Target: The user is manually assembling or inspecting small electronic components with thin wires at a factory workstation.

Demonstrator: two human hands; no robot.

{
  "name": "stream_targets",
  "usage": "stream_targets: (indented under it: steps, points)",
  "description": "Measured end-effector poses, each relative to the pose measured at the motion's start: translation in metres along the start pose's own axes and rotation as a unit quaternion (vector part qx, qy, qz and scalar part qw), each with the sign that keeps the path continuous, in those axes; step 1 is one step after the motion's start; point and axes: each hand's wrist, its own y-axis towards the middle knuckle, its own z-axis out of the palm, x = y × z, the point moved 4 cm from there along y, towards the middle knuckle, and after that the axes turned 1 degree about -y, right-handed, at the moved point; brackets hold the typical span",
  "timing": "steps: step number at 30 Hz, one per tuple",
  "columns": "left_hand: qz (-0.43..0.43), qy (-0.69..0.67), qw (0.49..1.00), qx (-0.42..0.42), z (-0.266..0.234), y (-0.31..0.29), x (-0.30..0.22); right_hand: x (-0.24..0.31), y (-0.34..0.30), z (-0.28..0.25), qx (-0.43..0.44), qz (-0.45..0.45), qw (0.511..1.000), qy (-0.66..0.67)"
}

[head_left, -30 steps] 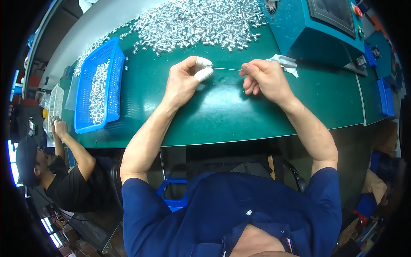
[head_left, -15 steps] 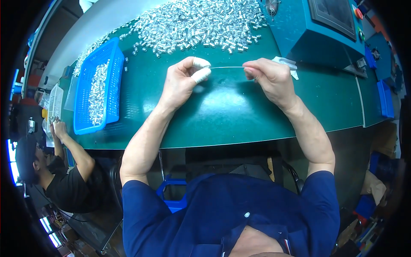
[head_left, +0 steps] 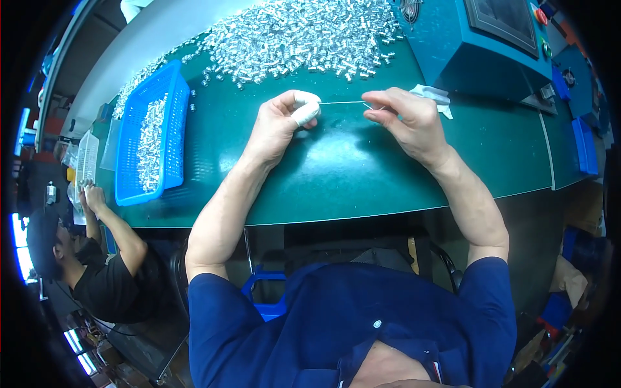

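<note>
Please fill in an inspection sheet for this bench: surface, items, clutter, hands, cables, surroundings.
Surface: green tabletop, glossy, reflecting light.
Items: thin pale strand, stretched straight; blue basket of small shiny pieces.
Clutter: pile of similar loose pieces at the back; white cloth near the teal machine.
Hands: left hand, thumb and forefinger in white covers, pinches the strand; right hand at its other end, exact grip unclear.
Cables: thin dark cord near the co-worker.
Surroundings: teal machine on the right, co-worker at far left.

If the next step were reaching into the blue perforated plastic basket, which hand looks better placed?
Likely the left hand: it is nearer the basket, though pinching a thin pale strand; the right hand is farther away.
</note>
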Motion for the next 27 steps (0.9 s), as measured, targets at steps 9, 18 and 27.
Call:
stream_targets:
  steps: [9,18,27]
  points:
    - [0.156,0.210,0.965,-0.024,0.011,-0.008,-0.011,-0.034,-0.025,0.023,0.120,0.469,0.797,0.362]
    - [0.027,0.065,0.997,-0.009,0.008,-0.008,-0.010,-0.010,-0.006,0.002,0.009,0.164,0.984,0.071]
    - [0.078,0.122,0.988,-0.044,0.009,-0.006,-0.013,-0.025,-0.016,0.016,0.042,0.337,0.902,0.268]
